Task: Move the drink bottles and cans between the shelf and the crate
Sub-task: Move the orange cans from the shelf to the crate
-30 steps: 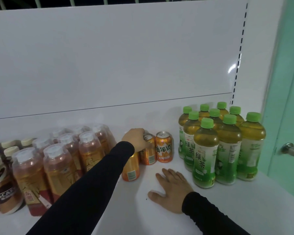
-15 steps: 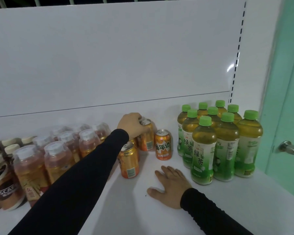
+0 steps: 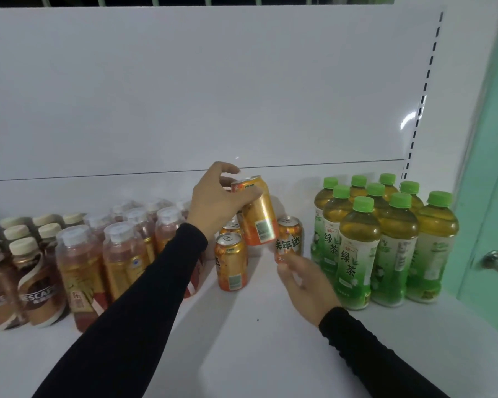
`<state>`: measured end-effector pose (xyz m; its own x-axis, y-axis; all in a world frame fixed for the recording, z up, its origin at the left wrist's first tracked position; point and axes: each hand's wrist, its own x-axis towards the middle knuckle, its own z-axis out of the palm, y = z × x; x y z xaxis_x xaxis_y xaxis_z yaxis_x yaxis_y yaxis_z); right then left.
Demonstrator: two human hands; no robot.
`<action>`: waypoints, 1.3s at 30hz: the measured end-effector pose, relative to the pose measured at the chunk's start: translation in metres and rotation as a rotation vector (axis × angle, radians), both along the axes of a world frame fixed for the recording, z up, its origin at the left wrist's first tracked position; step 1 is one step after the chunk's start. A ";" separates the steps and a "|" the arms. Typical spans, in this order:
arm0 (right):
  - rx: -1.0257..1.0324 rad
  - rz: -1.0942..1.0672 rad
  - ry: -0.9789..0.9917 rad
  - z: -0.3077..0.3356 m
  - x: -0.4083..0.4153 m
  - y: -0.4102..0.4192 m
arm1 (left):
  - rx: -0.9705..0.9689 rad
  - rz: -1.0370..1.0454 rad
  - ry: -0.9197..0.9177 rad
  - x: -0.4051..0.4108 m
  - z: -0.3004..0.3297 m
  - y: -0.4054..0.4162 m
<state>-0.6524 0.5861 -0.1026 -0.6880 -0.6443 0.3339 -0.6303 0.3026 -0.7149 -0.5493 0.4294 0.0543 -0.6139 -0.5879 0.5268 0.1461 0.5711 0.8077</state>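
Left hand (image 3: 216,205) clamped around top of orange can (image 3: 256,212), lifted clear of shelf (image 3: 242,340) and tilted, likely bound for crate, which is out of view. Right hand (image 3: 306,280), blurred, fingers loosely spread, grasping nothing, just before labelled can (image 3: 289,238). Other cans (image 3: 231,258) upright beside green tea bottles (image 3: 385,242).

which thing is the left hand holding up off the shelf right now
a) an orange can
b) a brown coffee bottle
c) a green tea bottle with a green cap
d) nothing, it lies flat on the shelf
a: the left hand grips the orange can near its top, tilted and lifted clear of the white shelf, above the other cans standing there.
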 end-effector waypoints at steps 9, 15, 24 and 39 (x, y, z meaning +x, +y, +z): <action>-0.458 0.238 -0.243 0.017 0.042 -0.001 | 0.322 -0.035 0.104 0.024 -0.069 0.018; -0.486 0.188 -0.413 0.008 0.040 -0.003 | 0.416 -0.126 0.089 0.024 -0.094 0.016; -0.592 0.314 -0.816 0.004 0.035 -0.002 | 0.591 -0.350 0.049 0.027 -0.108 0.017; -0.463 0.290 -0.489 -0.001 0.037 -0.001 | 0.545 -0.276 0.088 0.030 -0.112 0.016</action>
<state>-0.6158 0.5850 -0.1040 -0.6513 -0.6904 0.3149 -0.2152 -0.2299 -0.9491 -0.5197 0.4450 -0.0574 -0.7496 -0.6126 0.2507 0.3087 0.0115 0.9511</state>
